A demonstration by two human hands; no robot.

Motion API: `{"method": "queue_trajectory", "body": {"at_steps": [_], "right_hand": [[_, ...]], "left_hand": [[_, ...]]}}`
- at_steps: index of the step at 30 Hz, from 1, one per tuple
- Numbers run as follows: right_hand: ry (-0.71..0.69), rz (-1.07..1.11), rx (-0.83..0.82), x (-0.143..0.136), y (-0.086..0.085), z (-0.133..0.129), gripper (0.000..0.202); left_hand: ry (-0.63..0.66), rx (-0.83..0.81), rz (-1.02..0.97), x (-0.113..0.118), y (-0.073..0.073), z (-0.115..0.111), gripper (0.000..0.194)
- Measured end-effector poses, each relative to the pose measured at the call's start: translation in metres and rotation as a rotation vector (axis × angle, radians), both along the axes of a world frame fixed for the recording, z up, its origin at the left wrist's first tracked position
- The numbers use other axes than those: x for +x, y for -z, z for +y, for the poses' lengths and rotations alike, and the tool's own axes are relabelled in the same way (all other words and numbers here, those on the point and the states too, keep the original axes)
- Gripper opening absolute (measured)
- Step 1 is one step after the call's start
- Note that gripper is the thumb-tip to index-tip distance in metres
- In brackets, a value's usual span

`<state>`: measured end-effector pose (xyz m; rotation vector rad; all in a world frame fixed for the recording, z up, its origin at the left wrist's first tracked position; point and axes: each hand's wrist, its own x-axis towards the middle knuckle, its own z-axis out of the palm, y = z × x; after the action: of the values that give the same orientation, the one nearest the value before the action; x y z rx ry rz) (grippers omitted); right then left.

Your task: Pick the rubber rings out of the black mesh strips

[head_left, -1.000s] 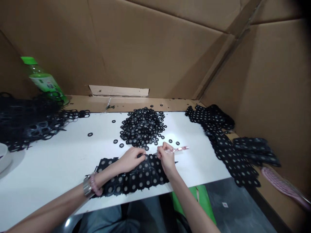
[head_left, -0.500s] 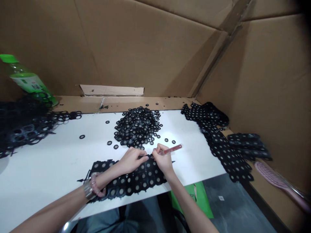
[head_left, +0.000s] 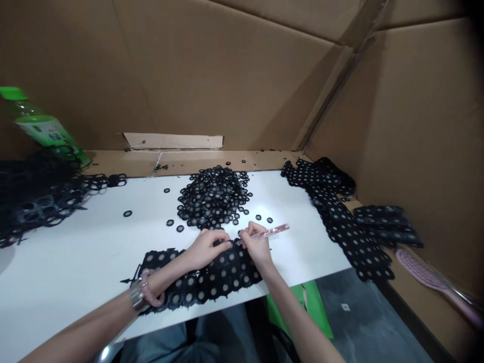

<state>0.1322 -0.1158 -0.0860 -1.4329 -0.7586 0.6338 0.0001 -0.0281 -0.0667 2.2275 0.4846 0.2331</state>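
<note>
A black sheet with rows of pale round spots (head_left: 214, 282) lies along the front of the white table. My left hand (head_left: 206, 249) rests over its upper edge, thumb and forefinger closed together there. What lies between those fingertips is hidden. My right hand (head_left: 257, 247) is closed round a slim reddish tool (head_left: 276, 230), its handle pointing to the right. The tool's working end meets the sheet's upper edge near my left fingertips; its tip is too small to make out. A heap of small black rings with pale centres (head_left: 214, 196) stands just beyond both hands.
Loose rings (head_left: 127, 214) are scattered around the heap. Tangled black ring netting (head_left: 41, 201) and a green-capped bottle (head_left: 49, 128) stand left. Long spotted black strips (head_left: 340, 222), folded pieces (head_left: 385, 224) and a pink hairbrush (head_left: 423, 272) lie right. Cardboard walls (head_left: 227, 75) enclose the table.
My right hand has shifted slightly, and the tool's handle end has swung a little to the right. My left hand stays in place on the sheet.
</note>
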Motion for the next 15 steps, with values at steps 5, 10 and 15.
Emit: {"method": "queue_trajectory", "body": {"at_steps": [5,10,15], "right_hand": [[0.135,0.304,0.167,0.003,-0.002,-0.003,0.032],[0.116,0.110,0.055,0.005,-0.001,-0.008,0.029],[0.114,-0.165,-0.061,0.007,0.004,-0.009,0.025]], "left_hand": [[-0.017,0.165,0.205,0.011,-0.010,-0.004,0.027],[-0.090,0.256,0.223,0.017,-0.012,-0.012,0.031],[-0.103,0.198,0.160,0.015,-0.010,-0.013,0.022]]}}
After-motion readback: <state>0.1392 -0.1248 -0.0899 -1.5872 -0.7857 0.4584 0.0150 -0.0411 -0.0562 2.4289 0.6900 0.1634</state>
